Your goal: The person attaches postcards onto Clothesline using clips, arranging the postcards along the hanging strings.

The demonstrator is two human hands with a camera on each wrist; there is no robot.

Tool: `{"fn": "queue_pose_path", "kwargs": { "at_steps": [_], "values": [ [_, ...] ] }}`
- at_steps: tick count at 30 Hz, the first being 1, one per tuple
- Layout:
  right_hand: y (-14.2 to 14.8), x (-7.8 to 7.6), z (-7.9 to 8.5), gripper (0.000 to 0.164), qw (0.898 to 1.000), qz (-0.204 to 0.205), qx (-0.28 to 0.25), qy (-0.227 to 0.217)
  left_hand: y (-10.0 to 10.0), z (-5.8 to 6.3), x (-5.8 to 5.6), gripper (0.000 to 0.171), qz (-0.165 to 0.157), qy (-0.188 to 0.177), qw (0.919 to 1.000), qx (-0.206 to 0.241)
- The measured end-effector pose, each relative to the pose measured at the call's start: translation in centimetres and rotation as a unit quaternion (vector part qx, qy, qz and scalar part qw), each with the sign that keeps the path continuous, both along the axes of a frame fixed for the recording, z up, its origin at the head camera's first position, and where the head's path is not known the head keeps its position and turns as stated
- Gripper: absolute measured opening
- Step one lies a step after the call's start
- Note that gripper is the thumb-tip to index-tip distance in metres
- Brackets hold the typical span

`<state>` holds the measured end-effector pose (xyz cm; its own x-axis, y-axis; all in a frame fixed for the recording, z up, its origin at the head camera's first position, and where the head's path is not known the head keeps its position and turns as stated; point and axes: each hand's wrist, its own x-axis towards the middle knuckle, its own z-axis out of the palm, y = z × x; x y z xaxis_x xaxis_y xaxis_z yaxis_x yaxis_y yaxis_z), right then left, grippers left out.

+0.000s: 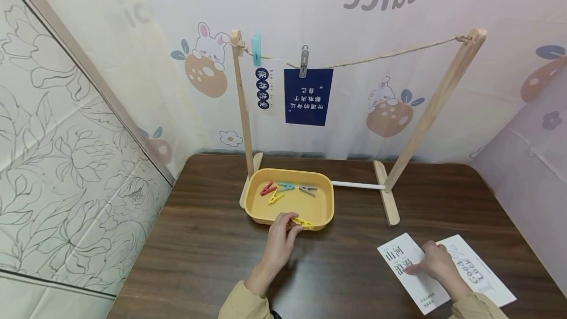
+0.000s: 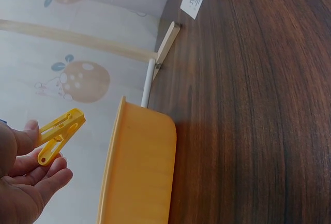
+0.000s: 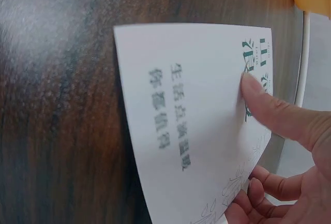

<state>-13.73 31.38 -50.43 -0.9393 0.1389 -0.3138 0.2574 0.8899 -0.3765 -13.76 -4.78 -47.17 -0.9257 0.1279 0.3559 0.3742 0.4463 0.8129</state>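
Observation:
My left hand (image 1: pixel 280 240) pinches a yellow clothespin (image 2: pixel 61 133) between thumb and fingers, over the near rim of the yellow tray (image 1: pixel 329 201). Several clothespins lie in that tray: a red one (image 1: pixel 267 189), a yellow one (image 1: pixel 275 197), a blue one (image 1: pixel 286 186) and a grey one (image 1: pixel 308 190). At the right, my right hand (image 1: pixel 436 266) grips a white card (image 3: pixel 207 115) with green lettering, thumb on its face and fingers beneath its edge. A second white card (image 1: pixel 480 279) reading "Good Luck" lies on the table beside that hand.
A wooden stand with a left post (image 1: pixel 242 102) and right post (image 1: pixel 431 112) carries a twine line (image 1: pixel 381 58). A blue clothespin (image 1: pixel 256 49) holds a white card (image 1: pixel 266 87) there; a grey clothespin (image 1: pixel 304 61) holds a navy card (image 1: pixel 307 100). A white rod (image 1: pixel 359 185) joins the feet.

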Motion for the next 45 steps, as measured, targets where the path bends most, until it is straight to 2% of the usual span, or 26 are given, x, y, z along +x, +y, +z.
{"fn": "queue_pose_path", "kwargs": {
  "at_steps": [6,12,18,25,30,35,39,45],
  "values": [
    [-0.1,0.5,1.1,0.063,1.000,-0.002,-0.002,0.011,0.1,0.3,-0.2,0.021,-0.011,0.015,0.9998,-0.004],
    [0.2,0.4,1.6,0.044,0.999,0.002,0.006,0.036,0.0,1.1,-0.7,0.022,-0.029,0.032,0.9988,-0.025],
    [0.4,0.4,2.3,0.031,0.999,0.001,0.001,0.049,0.2,2.2,-1.2,0.024,-0.046,0.017,0.9976,-0.049],
    [0.2,0.6,4.1,0.013,0.997,0.040,0.004,0.072,0.3,4.2,-2.0,0.028,-0.057,0.044,0.9928,-0.096],
    [-0.1,0.7,5.7,0.009,0.993,0.076,0.010,0.093,0.2,5.9,-2.8,0.030,-0.063,0.049,0.9889,-0.125],
    [-0.6,1.0,7.3,0.009,0.990,0.094,0.005,0.103,0.2,7.6,-3.4,0.031,-0.073,0.054,0.9854,-0.144],
    [-1.2,1.1,8.6,0.010,0.988,0.106,0.004,0.114,0.3,8.8,-3.7,0.030,-0.079,0.070,0.9790,-0.174],
    [-2.2,1.2,10.0,0.014,0.978,0.125,0.011,0.164,0.4,10.8,-4.3,0.030,-0.092,0.107,0.9710,-0.193]
  ]
}}
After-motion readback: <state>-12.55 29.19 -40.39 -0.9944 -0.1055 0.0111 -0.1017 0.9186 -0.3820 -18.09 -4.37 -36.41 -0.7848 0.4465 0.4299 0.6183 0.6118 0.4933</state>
